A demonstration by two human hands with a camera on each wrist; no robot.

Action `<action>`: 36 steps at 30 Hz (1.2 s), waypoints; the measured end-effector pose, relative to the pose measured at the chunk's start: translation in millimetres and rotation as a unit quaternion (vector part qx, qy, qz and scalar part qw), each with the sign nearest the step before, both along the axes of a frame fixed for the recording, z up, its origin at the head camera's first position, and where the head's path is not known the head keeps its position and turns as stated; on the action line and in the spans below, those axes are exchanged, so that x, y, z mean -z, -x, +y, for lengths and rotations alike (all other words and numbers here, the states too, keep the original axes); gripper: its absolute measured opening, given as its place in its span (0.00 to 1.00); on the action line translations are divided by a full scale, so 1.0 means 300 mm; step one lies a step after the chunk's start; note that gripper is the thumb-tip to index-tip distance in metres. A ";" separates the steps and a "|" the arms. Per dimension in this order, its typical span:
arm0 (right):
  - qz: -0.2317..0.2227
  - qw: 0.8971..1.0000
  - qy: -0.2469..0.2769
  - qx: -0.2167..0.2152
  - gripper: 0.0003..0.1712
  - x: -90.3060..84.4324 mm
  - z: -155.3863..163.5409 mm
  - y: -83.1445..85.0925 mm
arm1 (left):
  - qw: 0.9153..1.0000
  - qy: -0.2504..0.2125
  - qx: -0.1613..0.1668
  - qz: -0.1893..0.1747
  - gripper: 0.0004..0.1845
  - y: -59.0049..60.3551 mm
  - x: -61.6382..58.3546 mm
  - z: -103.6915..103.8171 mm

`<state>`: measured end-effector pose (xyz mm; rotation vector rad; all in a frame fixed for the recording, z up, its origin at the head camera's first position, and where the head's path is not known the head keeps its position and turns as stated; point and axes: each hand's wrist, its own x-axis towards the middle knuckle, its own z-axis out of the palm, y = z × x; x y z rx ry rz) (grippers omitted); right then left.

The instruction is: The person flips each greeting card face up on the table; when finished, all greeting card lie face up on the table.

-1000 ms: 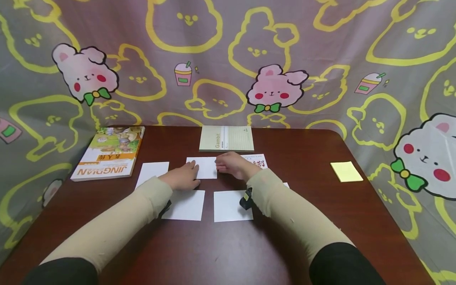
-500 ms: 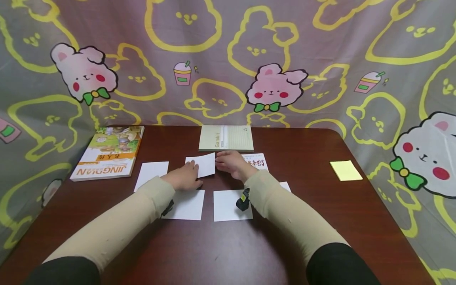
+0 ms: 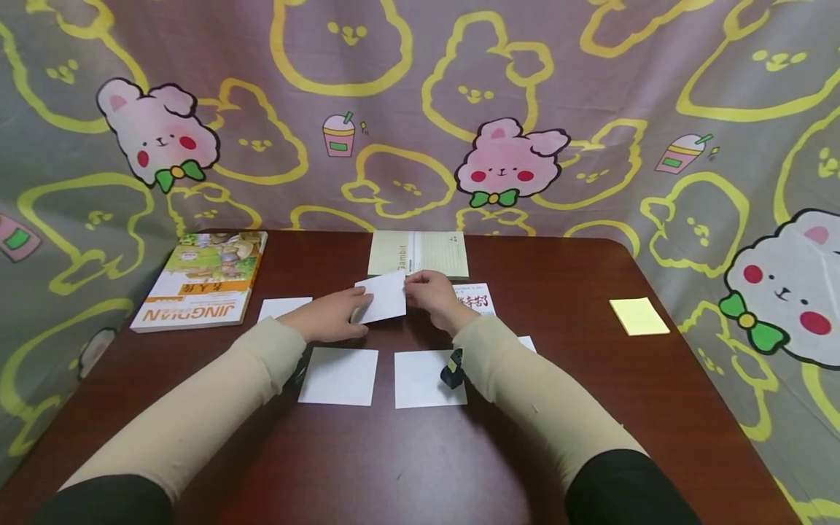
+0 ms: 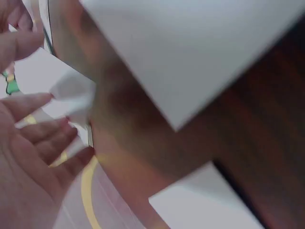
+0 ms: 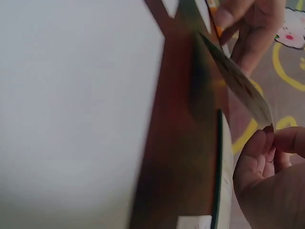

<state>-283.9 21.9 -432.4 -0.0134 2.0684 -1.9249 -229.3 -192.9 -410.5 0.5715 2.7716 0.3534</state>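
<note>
since a second ago, card (image 3: 383, 297) has come up off table (image 3: 590, 408) — your right hand (image 3: 429, 292) pinches its right edge, left hand (image 3: 328, 321) steadies left edge, fingers nearly straight. card tilted, mid-flip. printed card (image 3: 474, 299) lies face up; four blank cards (image 3: 340, 375) left flat.

We see the head view evenly lit and sharp, with soft shadows under the sleeves on the worktop (image 3: 407, 467) and slight bending at the edges. Both wrist views are dim, close and blurred.
</note>
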 end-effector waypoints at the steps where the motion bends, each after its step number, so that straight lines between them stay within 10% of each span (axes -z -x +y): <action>1: -0.007 1.000 0.014 0.000 0.05 -0.008 0.006 0.005 | 1.000 -0.006 -0.001 0.008 0.40 0.003 -0.005 -0.006; 18: -0.114 0.987 0.116 0.004 0.02 -0.066 0.079 0.034 | 0.977 -0.047 0.000 0.207 0.15 0.017 0.003 -0.061; 36: -0.094 0.990 0.100 -0.012 0.05 -0.043 0.101 0.040 | 0.967 -0.181 -0.086 0.160 0.06 0.037 0.006 -0.050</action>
